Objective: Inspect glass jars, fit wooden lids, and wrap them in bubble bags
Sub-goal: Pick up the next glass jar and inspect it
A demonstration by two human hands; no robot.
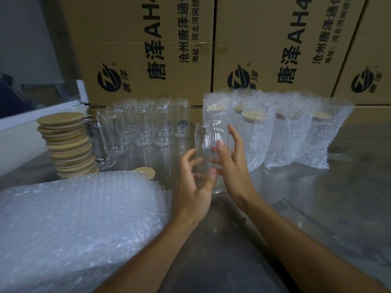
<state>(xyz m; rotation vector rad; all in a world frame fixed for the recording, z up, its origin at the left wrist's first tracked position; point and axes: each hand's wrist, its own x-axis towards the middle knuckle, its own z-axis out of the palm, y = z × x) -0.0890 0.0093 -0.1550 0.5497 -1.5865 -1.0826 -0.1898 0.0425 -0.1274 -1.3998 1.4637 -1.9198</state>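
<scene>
While I hold a clear glass jar (211, 149) upright at the centre of my view, my left hand (195, 182) curls round its lower part with the thumb pressed on the near side, and my right hand (233, 163) cups its right side, fingers spread on the glass. The jar has no lid. At ten o'clock a leaning stack of wooden lids (67, 144) stands on the counter (338, 197), and one more lid (146, 172) peeks out behind the pile of bubble bags (80, 218) at eight o'clock. At eleven o'clock stand the empty jars (139, 125), close together. At two o'clock a row of wrapped jars (281, 130) stands with lids on. Cardboard boxes (211, 45) fill twelve o'clock.
</scene>
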